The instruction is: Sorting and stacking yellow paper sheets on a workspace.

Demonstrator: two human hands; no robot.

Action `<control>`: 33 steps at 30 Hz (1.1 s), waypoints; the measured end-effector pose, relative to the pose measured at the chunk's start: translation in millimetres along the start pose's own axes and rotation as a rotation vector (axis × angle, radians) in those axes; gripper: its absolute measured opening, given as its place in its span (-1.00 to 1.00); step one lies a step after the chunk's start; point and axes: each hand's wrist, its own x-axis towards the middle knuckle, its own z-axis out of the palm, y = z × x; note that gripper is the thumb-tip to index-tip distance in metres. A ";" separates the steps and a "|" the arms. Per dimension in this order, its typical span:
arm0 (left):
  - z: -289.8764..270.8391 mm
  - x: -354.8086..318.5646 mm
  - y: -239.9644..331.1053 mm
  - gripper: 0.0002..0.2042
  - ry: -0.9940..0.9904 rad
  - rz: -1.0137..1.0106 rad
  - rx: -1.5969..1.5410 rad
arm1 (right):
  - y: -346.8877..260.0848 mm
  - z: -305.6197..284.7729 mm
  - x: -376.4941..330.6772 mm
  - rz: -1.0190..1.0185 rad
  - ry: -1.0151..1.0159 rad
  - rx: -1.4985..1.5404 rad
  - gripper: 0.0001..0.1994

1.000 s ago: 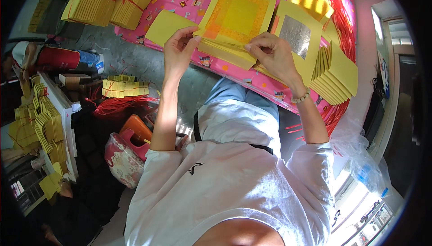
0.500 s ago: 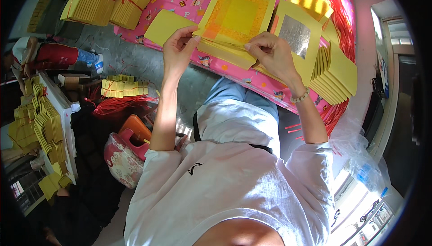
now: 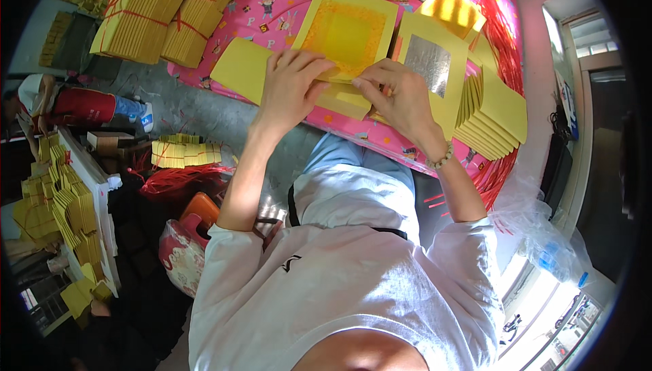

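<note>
A yellow paper sheet [image 3: 348,28] with an orange patterned square lies on top of a yellow paper stack [image 3: 345,101] at the table's near edge. My left hand [image 3: 288,89] curls over the sheet's near left corner, thumb and fingers closed on its edge. At the near right corner, my right hand [image 3: 402,97] pinches the same edge between thumb and forefinger; a beaded bracelet circles its wrist. Just right of the stack lies yellow paper with a silver foil square [image 3: 428,64]. A plain yellow sheet [image 3: 241,69] sits left of my left hand, partly behind it.
The pink patterned table [image 3: 251,25] carries red-tied yellow bundles [image 3: 139,21], fanned folded paper [image 3: 490,109] and red strips [image 3: 499,38]. A side table [image 3: 92,191] holds more bundles at left. A person [image 3: 85,96] stands beyond it. Clear plastic [image 3: 536,242] hangs at right.
My left hand has moved right and its fingers have come down over the sheet's near edge. My right hand stays pinched at the near right corner. The view has shifted slightly.
</note>
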 end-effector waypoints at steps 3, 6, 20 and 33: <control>5.8 5.3 0.0 -0.80 0.002 -0.041 -0.031 | 2.2 -3.0 2.3 -0.027 0.063 0.062 -0.82; 2.6 8.5 -1.2 -0.82 0.117 -0.126 -0.143 | 2.3 -5.6 8.4 -0.152 0.282 0.175 -0.68; 19.7 -0.4 -17.4 -0.70 0.170 -0.390 -1.369 | 30.2 14.4 34.8 -0.051 0.092 0.597 -0.06; 44.4 29.4 -2.8 -0.60 0.481 -0.242 -1.228 | 23.3 23.2 26.9 0.043 0.045 0.741 -0.47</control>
